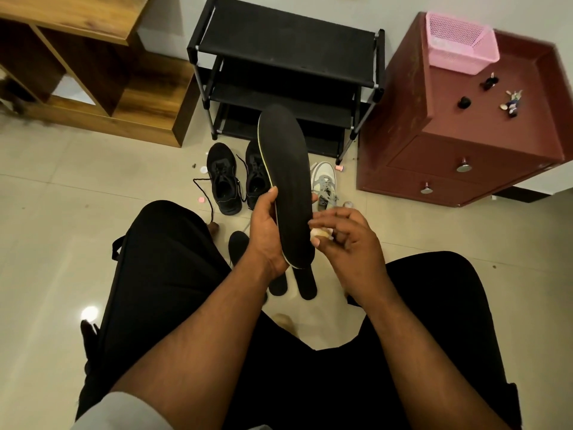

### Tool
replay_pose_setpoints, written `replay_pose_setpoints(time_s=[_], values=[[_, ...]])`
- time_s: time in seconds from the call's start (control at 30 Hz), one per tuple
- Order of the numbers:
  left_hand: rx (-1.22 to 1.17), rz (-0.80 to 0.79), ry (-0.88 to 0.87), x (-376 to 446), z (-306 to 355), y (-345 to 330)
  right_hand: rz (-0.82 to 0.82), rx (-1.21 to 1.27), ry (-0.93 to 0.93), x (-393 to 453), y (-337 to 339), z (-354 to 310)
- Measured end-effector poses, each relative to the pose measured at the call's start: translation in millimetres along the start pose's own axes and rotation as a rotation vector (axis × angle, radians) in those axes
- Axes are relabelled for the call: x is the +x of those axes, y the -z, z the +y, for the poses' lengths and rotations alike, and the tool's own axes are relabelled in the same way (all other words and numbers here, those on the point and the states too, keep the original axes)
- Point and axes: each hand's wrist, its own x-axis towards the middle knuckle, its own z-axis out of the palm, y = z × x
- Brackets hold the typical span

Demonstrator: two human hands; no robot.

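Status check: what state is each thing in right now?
Insole: lifted, gripped upright by left hand.
Right hand: pinches small pale wad beside insole.
Black shoes: on floor, laces loose.
Spare insoles: flat on floor.
Grey-laced sneaker: on floor, laced.
Drawers: shut.

There are at least three black insoles (pixel 285 181) (pixel 307 285) (pixel 238 245), two black shoes (pixel 224 178) (pixel 256 178), one grey-white shoe (pixel 324 181) and one pale wad (pixel 321 233).
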Motion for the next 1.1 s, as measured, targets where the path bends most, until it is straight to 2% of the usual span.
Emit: replay_pose_setpoints(time_s=[0.13,0.3,0.4,0.5,0.63,0.77,0.93,1.1], values=[[-0.037,0.038,-0.019,1,2,-2,-0.001,-0.127,0.109,-6,-4,2],[-0.004,0.076,-0.059,1,3,-1,-0.056,-0.242,0.347,-14,-14,-3],[0.007,0.044,-0.026,-2,3,-2,-0.002,-0.399,0.353,-11,-12,6],[-0.002,0.014,-0.009,-4,5,-4,0.067,-0.455,0.353,-12,-6,6],[-0.003,0.054,-0.045,-3,4,-1,-0.066,-0.426,0.516,-32,-17,-5],[-0.002,0.077,-0.021,-4,5,-1,0.062,-0.500,0.354,-23,-6,11],[-0.017,0.102,-0.039,-2,5,0,-0.058,-0.429,0.521,-34,-15,-1],[-0.060,0.083,0.016,-4,4,-3,0.035,-0.531,0.377,-19,-7,16]])
